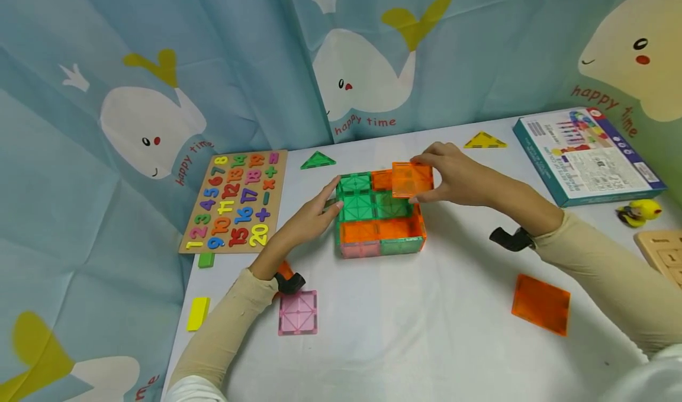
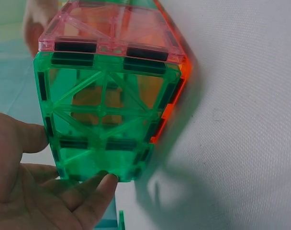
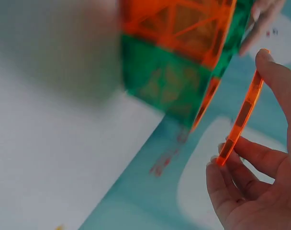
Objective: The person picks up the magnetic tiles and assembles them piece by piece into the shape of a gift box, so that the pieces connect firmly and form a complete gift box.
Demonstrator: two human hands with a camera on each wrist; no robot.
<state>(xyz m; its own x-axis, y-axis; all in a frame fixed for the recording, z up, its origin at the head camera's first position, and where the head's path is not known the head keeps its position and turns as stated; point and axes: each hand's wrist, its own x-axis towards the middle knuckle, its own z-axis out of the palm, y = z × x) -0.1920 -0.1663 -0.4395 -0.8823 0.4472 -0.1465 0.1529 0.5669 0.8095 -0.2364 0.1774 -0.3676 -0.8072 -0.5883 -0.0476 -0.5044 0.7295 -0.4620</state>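
Observation:
A box of see-through magnetic tiles [image 1: 357, 208] stands at the middle of the table, with green tiles on top and orange showing along its front part. Its front wall is pink and green. My left hand [image 1: 309, 219] is at the box's left side; in the left wrist view its fingertips rest against the green side wall [image 2: 102, 103], fingers loosely extended. An orange square tile [image 1: 412, 180] is pinched between the thumb and fingers of my right hand [image 1: 453, 174], over the back right part of the box. In the right wrist view this tile [image 3: 243, 112] appears edge-on, apart from the box.
A number board [image 1: 234, 203] lies at left, near green [image 1: 206, 260] and yellow [image 1: 198, 314] blocks. Loose tiles include a pink square [image 1: 298, 313], orange square [image 1: 541, 305], green triangle [image 1: 318, 160] and yellow triangle [image 1: 485, 140]. A boxed toy set [image 1: 588, 153] and yellow figure [image 1: 639, 212] are right.

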